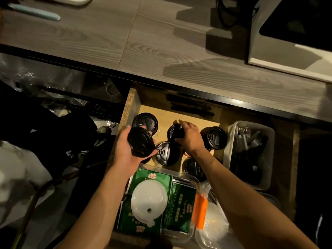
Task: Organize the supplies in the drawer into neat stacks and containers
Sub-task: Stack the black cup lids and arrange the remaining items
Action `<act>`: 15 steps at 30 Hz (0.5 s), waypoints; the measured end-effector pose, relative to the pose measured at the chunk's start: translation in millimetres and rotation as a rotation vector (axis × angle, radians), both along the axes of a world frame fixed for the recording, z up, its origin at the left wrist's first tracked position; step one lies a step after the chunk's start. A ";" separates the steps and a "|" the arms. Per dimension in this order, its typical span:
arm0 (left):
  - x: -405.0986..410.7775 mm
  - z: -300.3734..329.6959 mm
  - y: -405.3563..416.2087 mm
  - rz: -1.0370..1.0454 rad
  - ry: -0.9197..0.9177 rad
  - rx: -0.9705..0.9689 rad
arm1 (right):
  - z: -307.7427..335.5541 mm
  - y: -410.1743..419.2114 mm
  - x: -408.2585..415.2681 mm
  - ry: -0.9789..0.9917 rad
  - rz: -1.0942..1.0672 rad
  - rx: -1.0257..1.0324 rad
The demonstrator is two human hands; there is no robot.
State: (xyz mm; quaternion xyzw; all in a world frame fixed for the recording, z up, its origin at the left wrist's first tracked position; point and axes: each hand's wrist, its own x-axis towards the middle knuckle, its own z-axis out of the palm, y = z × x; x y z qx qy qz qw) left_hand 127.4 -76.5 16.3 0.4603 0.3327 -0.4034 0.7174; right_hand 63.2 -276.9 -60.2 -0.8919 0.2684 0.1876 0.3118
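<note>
black cup lids [214, 138] scattered flat in open wooden drawer [132, 103]

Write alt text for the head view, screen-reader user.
Over an open wooden drawer, the left hand holds a stack of black cup lids while the right hand grips another black lid. More black lids lie loose on the drawer floor, beside a clear bin of cutlery.

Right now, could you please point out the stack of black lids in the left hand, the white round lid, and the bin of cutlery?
stack of black lids [140, 141]: head view, on the top lid's flat face.
white round lid [149, 201]: head view, on its domed middle.
bin of cutlery [231, 141]: head view, on its left wall.
</note>
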 end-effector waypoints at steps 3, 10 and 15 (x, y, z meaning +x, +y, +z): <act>0.3 -4.0 8.0 0.031 0.037 0.042 | -7.0 3.7 3.5 0.081 0.102 -0.152; 4.6 2.6 2.1 -0.007 0.077 0.060 | 7.9 2.6 -2.2 -0.025 -0.144 -0.051; 3.2 15.1 -3.5 -0.057 0.073 -0.019 | 62.1 14.1 -11.6 -0.346 -0.642 0.320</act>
